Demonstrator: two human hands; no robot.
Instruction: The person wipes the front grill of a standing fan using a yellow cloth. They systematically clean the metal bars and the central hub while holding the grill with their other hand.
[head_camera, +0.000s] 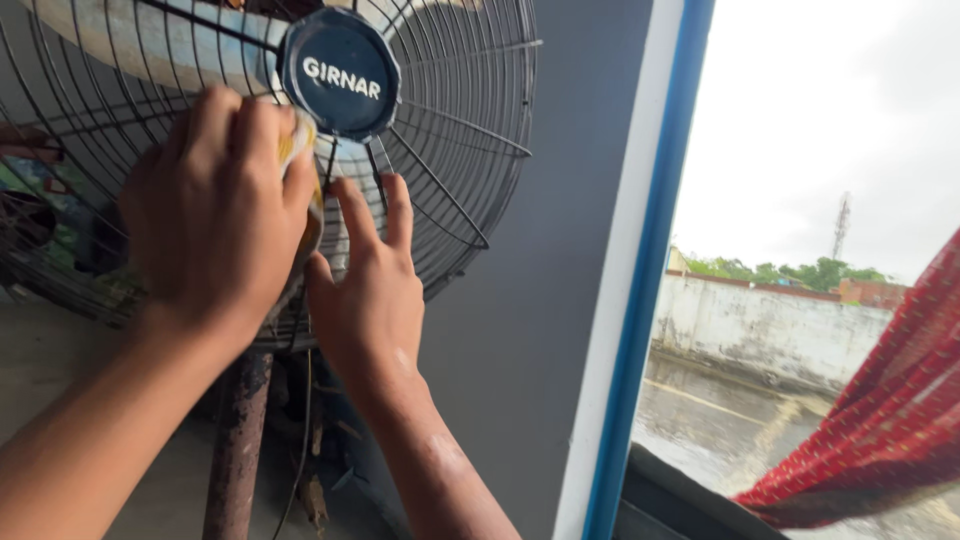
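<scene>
A pedestal fan with a dark wire guard (455, 150) and a round dark blue hub cap (340, 72) fills the upper left. My left hand (215, 215) presses a yellow and white cloth (305, 160) against the guard just left of and below the hub cap. My right hand (370, 290) lies flat on the wire guard below the hub cap, fingers stretched upward and touching the wires, right beside the cloth. A pale fan blade (150, 40) shows behind the guard.
A rusty stand pole (238, 440) runs down under the fan. A grey wall (530, 300) stands behind it, edged by a white and blue window frame (640, 280). A red patterned curtain (890, 410) hangs at the lower right, with a wet roof and trees outside.
</scene>
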